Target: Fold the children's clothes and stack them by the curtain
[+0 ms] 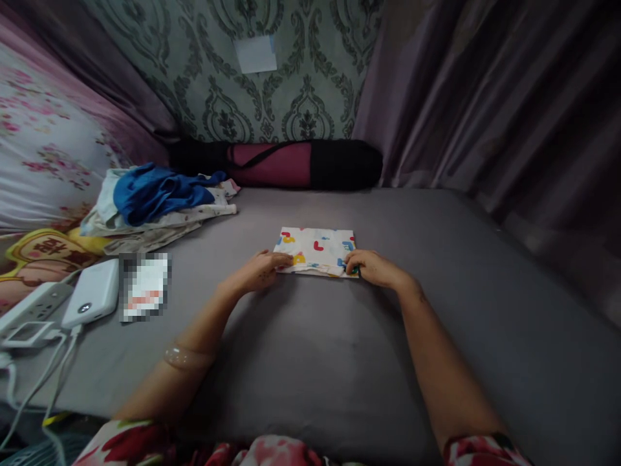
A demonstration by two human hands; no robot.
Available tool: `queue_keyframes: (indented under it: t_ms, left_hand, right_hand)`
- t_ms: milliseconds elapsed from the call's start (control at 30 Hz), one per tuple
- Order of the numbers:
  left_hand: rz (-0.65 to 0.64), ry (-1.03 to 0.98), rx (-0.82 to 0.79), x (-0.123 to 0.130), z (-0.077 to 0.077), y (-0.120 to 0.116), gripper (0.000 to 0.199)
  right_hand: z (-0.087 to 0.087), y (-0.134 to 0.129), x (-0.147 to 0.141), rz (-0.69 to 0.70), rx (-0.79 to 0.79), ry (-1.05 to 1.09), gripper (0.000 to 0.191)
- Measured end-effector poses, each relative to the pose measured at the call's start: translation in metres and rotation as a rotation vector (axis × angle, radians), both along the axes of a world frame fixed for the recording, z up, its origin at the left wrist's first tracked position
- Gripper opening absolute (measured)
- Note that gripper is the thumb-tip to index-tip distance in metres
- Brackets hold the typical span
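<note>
Patterned cloth [317, 249]: white with red, yellow and blue shapes, a flat folded rectangle on the grey sheet [310, 362], between the left hand [264, 268] and the right hand [376, 266].
Bracelet [187, 357]: clear, around the left arm [165, 388].
White power bank [92, 294]: at left, cable [74, 336] plugged in, beside a power strip [36, 304].
Left fingers: close together over the near left corner; whether the thumb closes beneath, I cannot tell.
Right fingers: bent, pinching the near right corner.
Fold in hand: probably lining up the near edge, where layers show slightly uneven.
Next move on the fold: would call for level corners and light, even pressure, so the layers do not slip.
Clothes pile [155, 194]: farther off at left, blue garment on top, well apart from the cloth.
Long bag [272, 165]: black and dark pink, lying along the wall.
Patterned wallpaper [310, 90]: at the back, with 1 pale paper [257, 55] on it.
</note>
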State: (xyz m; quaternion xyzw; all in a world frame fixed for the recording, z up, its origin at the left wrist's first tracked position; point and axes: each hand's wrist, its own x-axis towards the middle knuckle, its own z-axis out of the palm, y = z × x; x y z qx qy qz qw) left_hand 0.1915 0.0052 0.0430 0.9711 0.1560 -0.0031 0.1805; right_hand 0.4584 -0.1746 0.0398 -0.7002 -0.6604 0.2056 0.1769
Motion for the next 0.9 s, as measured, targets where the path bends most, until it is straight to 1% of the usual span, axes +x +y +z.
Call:
queue_keyframes:
  t_ms: [33,100,167,200,267,400,500,633,800,900]
  left_hand:
    - [0.014,-0.001,-0.01,0.003,0.001,0.001,0.057]
    - [0.074,-0.024,-0.004,0.01,0.002,0.003,0.05]
    - [0.157,-0.069,0.027,0.021,0.001,0.005,0.047]
    - [0.186,-0.094,0.044,0.028,-0.001,0.006,0.046]
    - [0.21,-0.132,0.074,0.044,-0.006,0.006,0.044]
    - [0.231,-0.124,0.141,0.076,-0.016,0.001,0.041]
    - [0.268,-0.068,0.171,0.091,-0.022,-0.004,0.044]
    - [0.304,-0.015,0.175,0.096,-0.028,-0.007,0.048]
    - [0.303,-0.043,0.209,0.092,-0.037,-0.003,0.052]
    - [0.343,-0.044,0.201,0.091,-0.04,0.001,0.054]
  right_hand:
    - [0.001,0.0,0.0,-0.028,0.004,0.0,0.043]
    - [0.001,0.002,-0.003,-0.126,0.026,-0.025,0.043]
    - [0.0,0.009,-0.01,-0.215,0.082,-0.08,0.043]
    - [-0.001,0.014,-0.015,-0.233,0.118,-0.115,0.044]
    - [-0.003,0.028,-0.026,-0.24,0.163,-0.19,0.045]
    - [-0.01,0.061,-0.05,-0.237,0.103,-0.308,0.049]
    - [-0.017,0.079,-0.062,-0.233,0.092,-0.351,0.052]
    - [-0.027,0.087,-0.068,-0.245,0.088,-0.341,0.055]
    - [-0.033,0.088,-0.068,-0.261,0.07,-0.32,0.056]
    - [-0.035,0.089,-0.066,-0.322,0.07,-0.334,0.055]
